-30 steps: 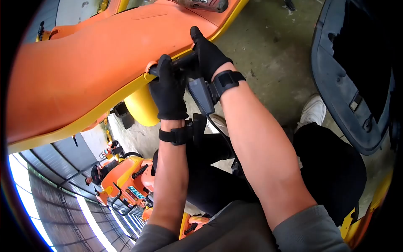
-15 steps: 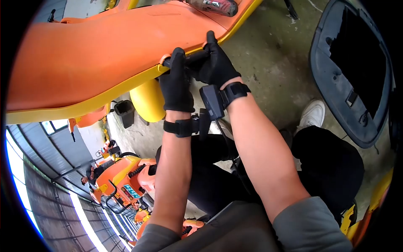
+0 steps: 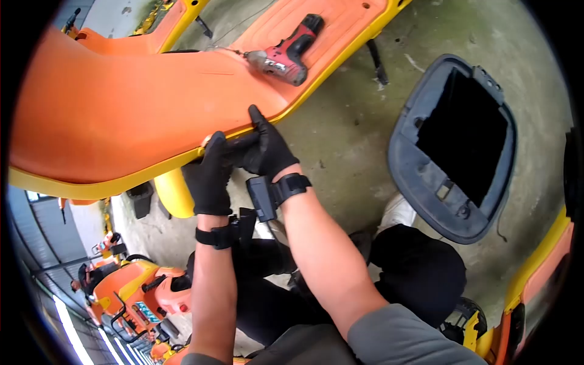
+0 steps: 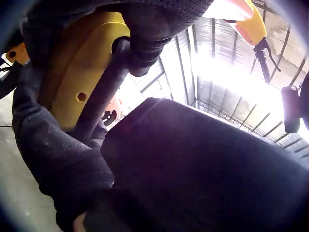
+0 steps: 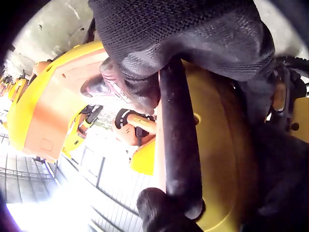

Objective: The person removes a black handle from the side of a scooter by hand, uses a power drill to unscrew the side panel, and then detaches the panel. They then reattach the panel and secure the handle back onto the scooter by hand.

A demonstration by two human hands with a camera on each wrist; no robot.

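Along the yellow lower edge of a large orange body panel (image 3: 134,115), a black bar (image 3: 242,143) runs between two black-gloved hands. The left hand (image 3: 210,176) grips its left end, and the right hand (image 3: 269,146) holds it farther right, both thumbs pointing up against the panel's edge. In the left wrist view the round bar (image 4: 104,92) slants across a yellow surface (image 4: 72,72). The right wrist view has the bar (image 5: 179,140) between a large gloved hand above and a gloved thumb below. Undersides of the hands are partly hidden.
A red and black power drill (image 3: 286,55) lies on the orange panel. On the floor at right is a dark hollow plastic shell (image 3: 407,146). Another orange and yellow vehicle (image 3: 125,283) stands at lower left, near a person (image 3: 91,277). A yellow-edged part (image 3: 535,255) borders the right.
The head view has shifted, showing the whole drill and more of the panel. Both hands have stayed on the bar, with no clear movement against the panel.
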